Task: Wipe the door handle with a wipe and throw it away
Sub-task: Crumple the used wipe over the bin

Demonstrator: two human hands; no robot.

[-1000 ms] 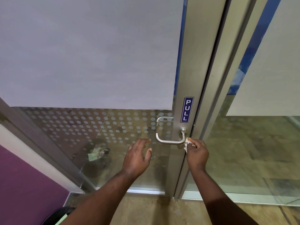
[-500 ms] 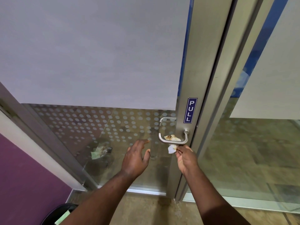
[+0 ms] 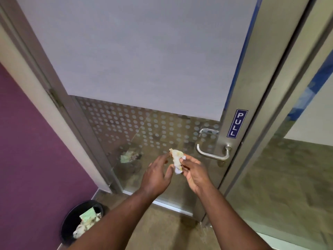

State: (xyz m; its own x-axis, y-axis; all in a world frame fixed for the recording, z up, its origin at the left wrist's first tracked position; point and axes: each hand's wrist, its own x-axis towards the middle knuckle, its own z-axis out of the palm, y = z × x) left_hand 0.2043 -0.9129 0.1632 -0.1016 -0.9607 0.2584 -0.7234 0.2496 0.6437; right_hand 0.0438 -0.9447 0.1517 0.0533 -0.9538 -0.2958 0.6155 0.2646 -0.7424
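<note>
A silver lever door handle [image 3: 212, 154] sticks out from the metal door frame, below a blue PULL label [image 3: 237, 123]. A crumpled white wipe [image 3: 176, 160] with yellowish stains is pinched in my right hand [image 3: 193, 171], left of and slightly below the handle, clear of it. My left hand [image 3: 156, 175] is right beside the wipe with its fingers spread, fingertips at the wipe's left edge; I cannot tell whether they touch it.
A black bin [image 3: 82, 221] with crumpled paper and a green sheet inside stands on the floor at the lower left, by the purple wall [image 3: 32, 150]. The glass door [image 3: 144, 69] has a frosted panel and dots. A second glass panel [image 3: 288, 177] lies to the right.
My right hand has pulled the wipe off the handle and brought it left, in front of my left hand. The view has swung down and left, showing the bin.
</note>
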